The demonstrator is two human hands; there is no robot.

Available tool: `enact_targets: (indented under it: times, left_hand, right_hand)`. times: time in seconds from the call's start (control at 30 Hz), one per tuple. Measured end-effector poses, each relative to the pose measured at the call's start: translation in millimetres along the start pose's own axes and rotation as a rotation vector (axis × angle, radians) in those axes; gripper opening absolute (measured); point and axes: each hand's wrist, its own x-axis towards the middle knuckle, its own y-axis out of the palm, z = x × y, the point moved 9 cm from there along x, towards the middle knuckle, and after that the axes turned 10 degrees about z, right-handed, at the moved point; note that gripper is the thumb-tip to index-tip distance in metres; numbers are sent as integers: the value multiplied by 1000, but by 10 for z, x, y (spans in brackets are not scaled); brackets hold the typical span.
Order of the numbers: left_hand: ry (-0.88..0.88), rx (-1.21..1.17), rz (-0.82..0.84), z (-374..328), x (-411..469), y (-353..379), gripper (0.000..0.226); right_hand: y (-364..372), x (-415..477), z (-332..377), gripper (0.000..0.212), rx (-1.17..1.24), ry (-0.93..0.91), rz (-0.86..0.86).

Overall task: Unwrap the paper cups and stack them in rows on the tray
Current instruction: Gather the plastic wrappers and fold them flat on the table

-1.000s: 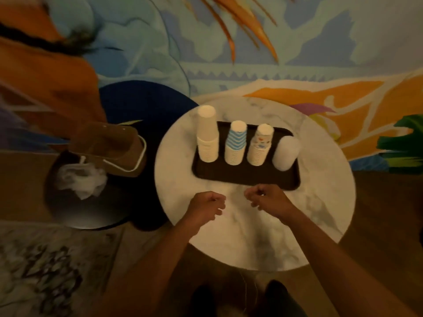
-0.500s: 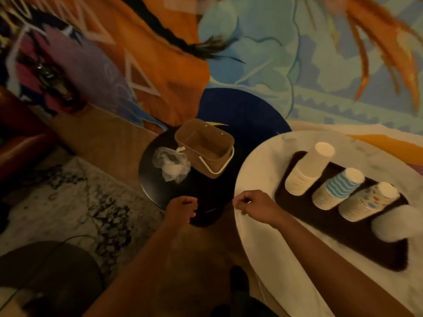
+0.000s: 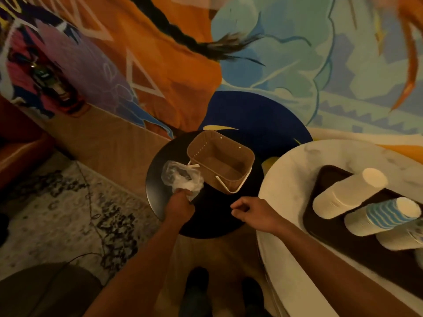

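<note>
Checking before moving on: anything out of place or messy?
Only the crumpled plastic wrap: it sits loose on the black side table, beside the brown basket, not in it. The left hand grips it. Cup stacks on the tray look orderly.

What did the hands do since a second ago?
The left hand left the marble table, went left to the black side table and now holds the crumpled plastic wrap. The right hand followed leftward, off the marble, fingers curled, holding nothing visible. The camera turned left too. The cup stacks on the tray and the brown basket stayed put.
</note>
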Motion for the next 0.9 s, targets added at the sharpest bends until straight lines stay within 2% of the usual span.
enact_targets:
  times: [0.1,0.23,0.37,0.43,0.5,0.6,0.67,0.77,0.83,0.9]
  left_hand:
    - [9,108,21,86,343,-47,56]
    - [69,270,118,272,734,19,69]
    - [17,263,252,661,1049,95,54]
    - [10,253,248,728,1074,73,44]
    - [29,262,219,669,1020,39,37]
    - [60,185,306,405,786,68,35]
    - [94,110,343,129,522,29,31]
    - [134,-86,344,-341,-7,-155,26]
    - [105,-310,460,-643,-373,-198,24]
    - [58,-559,638,-976,-743,-157,20]
  right_hand:
    - [-57,-8,-43,21,75,64,-133]
    - [64,-83,-22,16,254,138,-208]
    - [233,-136,48,14,314,168,-245]
    - [291,-161,72,15,310,179,-242]
    - [322,-176,56,15,296,195,-241]
    - [335,-214,-10,19,255,216,-249]
    - [394,-233,-49,39,232,219,-207]
    - [564,-274,-156,92,161,257,-106]
    - [668,-319,-235,118,120,233,-75]
    - [700,-421,-302,133,86,186,-67]
